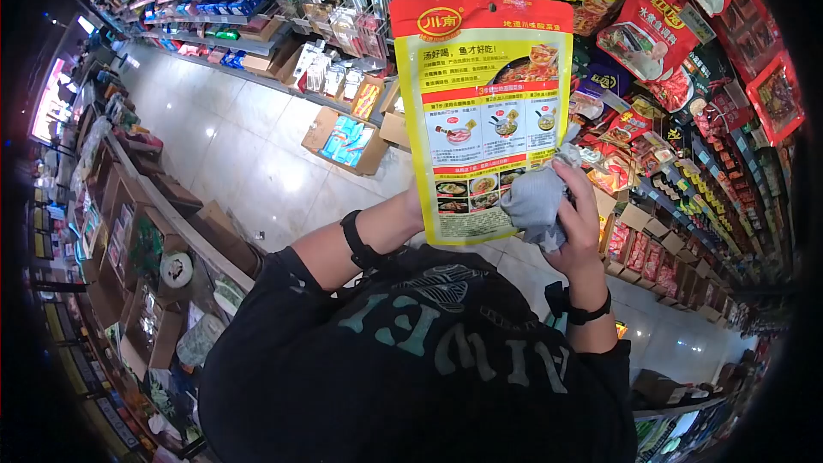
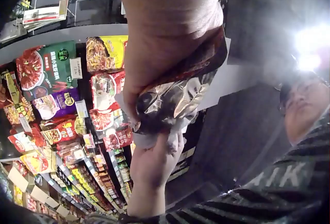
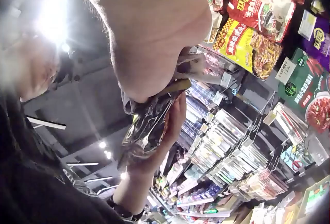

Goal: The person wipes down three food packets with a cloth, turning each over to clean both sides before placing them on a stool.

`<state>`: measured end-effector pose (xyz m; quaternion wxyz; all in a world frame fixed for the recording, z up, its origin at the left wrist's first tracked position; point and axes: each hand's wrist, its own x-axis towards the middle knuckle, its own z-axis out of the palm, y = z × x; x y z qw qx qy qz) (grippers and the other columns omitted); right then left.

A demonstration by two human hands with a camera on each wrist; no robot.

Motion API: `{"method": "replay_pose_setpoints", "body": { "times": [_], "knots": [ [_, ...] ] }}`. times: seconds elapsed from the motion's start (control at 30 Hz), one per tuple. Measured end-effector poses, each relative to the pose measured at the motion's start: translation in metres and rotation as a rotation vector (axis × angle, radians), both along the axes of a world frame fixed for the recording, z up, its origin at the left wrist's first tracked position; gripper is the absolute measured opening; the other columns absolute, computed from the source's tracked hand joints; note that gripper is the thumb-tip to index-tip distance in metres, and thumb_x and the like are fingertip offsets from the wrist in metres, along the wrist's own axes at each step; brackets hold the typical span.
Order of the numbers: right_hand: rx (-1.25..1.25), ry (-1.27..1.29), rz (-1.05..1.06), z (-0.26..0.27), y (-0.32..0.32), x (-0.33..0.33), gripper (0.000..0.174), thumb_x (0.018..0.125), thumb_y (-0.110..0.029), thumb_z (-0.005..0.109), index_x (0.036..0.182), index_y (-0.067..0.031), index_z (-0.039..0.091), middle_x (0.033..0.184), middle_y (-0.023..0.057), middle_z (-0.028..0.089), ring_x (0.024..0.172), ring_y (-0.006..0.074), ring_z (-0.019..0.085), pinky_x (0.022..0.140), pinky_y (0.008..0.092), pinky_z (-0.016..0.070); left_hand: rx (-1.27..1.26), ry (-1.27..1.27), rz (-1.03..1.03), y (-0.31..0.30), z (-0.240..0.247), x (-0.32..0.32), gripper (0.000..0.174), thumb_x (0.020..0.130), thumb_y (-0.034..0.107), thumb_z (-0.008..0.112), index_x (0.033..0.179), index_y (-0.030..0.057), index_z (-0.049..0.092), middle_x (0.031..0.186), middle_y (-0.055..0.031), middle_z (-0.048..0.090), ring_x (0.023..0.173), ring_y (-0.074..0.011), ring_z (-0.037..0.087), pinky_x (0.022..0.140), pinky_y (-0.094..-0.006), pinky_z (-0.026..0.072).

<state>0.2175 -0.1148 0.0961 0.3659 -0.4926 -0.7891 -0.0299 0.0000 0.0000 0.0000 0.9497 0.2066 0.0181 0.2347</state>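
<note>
A yellow and red seasoning pouch [image 1: 489,120], printed with Chinese text and small food pictures, stands upright before my chest. My left hand [image 3: 172,126] grips its left side, mostly hidden behind it in the head view. My right hand [image 1: 579,223] holds a crumpled grey cloth [image 1: 540,197] against the pouch's lower right part, fingers bent over the cloth. In the left wrist view the right hand [image 2: 154,165] is below the pouch's shiny, creased surface [image 2: 178,100]. Each wrist wears a black band.
Hanging seasoning pouches [image 1: 647,30] fill the rack at the right, with boxed packets [image 1: 643,257] beneath. An open carton of blue packets [image 1: 347,141] sits on the tiled floor [image 1: 231,120]. Shelves line the back, and a counter with cartons [image 1: 154,317] runs along the left.
</note>
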Motion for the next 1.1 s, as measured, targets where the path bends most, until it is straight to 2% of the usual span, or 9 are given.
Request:
{"method": "replay_pose_setpoints", "body": {
  "times": [0.07,0.17,0.4,0.43,0.77,0.8,0.9,0.93,1.1],
  "knots": [
    [0.002,0.035,-0.027,0.002,0.0,-0.001,0.045,0.073,-0.02,0.083,0.104,0.0062,0.065,0.135,0.0254,0.056,0.121,0.0466,0.056,0.103,0.0505,0.046,-0.036,-0.127,-0.048,-0.001,0.008,0.001,0.066,0.101,0.052,0.044,0.147,0.0037,0.044,0.136,-0.0193,0.059,0.113,-0.0292,0.065,0.096,-0.0448,0.0546],
    [0.005,0.124,-0.03,-0.013,-0.008,0.001,0.042,0.074,-0.019,0.082,0.103,0.0069,0.065,0.134,0.0264,0.056,0.119,0.0457,0.058,0.101,0.0497,0.047,-0.084,-0.159,-0.058,-0.011,0.022,-0.001,0.065,0.102,0.051,0.043,0.147,0.0038,0.044,0.136,-0.0188,0.059,0.113,-0.0291,0.065,0.096,-0.0452,0.0542],
    [0.005,0.209,0.042,-0.037,-0.019,0.029,0.04,0.076,-0.017,0.081,0.105,0.0057,0.065,0.133,0.028,0.056,0.116,0.0448,0.059,0.099,0.0485,0.048,-0.039,-0.02,0.026,-0.033,0.027,0.021,0.073,0.101,0.058,0.04,0.152,0.006,0.037,0.147,-0.0175,0.051,0.126,-0.0314,0.058,0.104,-0.0487,0.0485],
    [0.006,0.22,0.057,-0.036,-0.009,0.01,0.04,0.076,-0.017,0.081,0.106,0.0054,0.065,0.132,0.028,0.056,0.116,0.0449,0.059,0.099,0.0488,0.048,-0.054,0.006,0.044,-0.025,0.031,0.001,0.073,0.101,0.057,0.04,0.152,0.006,0.036,0.147,-0.0174,0.051,0.126,-0.0315,0.058,0.105,-0.0488,0.0482],
    [-0.051,0.267,0.142,-0.068,-0.014,0.047,0.042,0.075,-0.011,0.081,0.107,0.0055,0.059,0.131,0.0282,0.056,0.116,0.044,0.059,0.099,0.05,0.0477,-0.149,0.001,0.145,-0.06,-0.003,0.022,0.069,0.101,0.055,0.043,0.149,0.0041,0.042,0.143,-0.0184,0.054,0.123,-0.0309,0.06,0.101,-0.0482,0.0509],
    [-0.052,0.267,0.154,-0.068,-0.014,0.047,0.042,0.075,-0.011,0.081,0.106,0.0055,0.059,0.132,0.0284,0.056,0.116,0.0438,0.059,0.099,0.0496,0.0479,-0.104,0.144,0.179,-0.061,0.0,0.02,0.072,0.1,0.057,0.042,0.149,0.0044,0.042,0.143,-0.0192,0.054,0.123,-0.0321,0.059,0.101,-0.0491,0.0506],
    [-0.06,0.277,0.176,-0.07,-0.01,0.048,0.042,0.074,-0.008,0.081,0.106,0.0054,0.058,0.132,0.0288,0.055,0.117,0.0432,0.059,0.098,0.0485,0.0487,-0.31,-0.128,0.105,-0.059,-0.006,0.024,0.076,0.099,0.061,0.041,0.149,0.0048,0.041,0.144,-0.0196,0.053,0.124,-0.0333,0.059,0.101,-0.0501,0.0499],
    [-0.073,0.291,0.179,-0.07,-0.009,0.047,0.042,0.074,-0.007,0.081,0.107,0.0052,0.059,0.133,0.0288,0.055,0.117,0.0432,0.059,0.098,0.0481,0.0493,-0.294,-0.141,0.114,-0.058,-0.006,0.023,0.079,0.097,0.064,0.041,0.15,0.0049,0.04,0.145,-0.0198,0.052,0.124,-0.0346,0.059,0.102,-0.0511,0.0491],
    [-0.073,0.345,0.15,-0.076,-0.005,0.042,0.043,0.074,-0.006,0.08,0.11,0.0044,0.059,0.134,0.0283,0.054,0.115,0.0417,0.061,0.095,0.0454,0.0522,-0.284,-0.009,0.124,-0.044,0.0,0.022,0.074,0.099,0.06,0.042,0.149,0.005,0.042,0.144,-0.0195,0.053,0.124,-0.034,0.059,0.102,-0.0508,0.0494]
  ]
}}
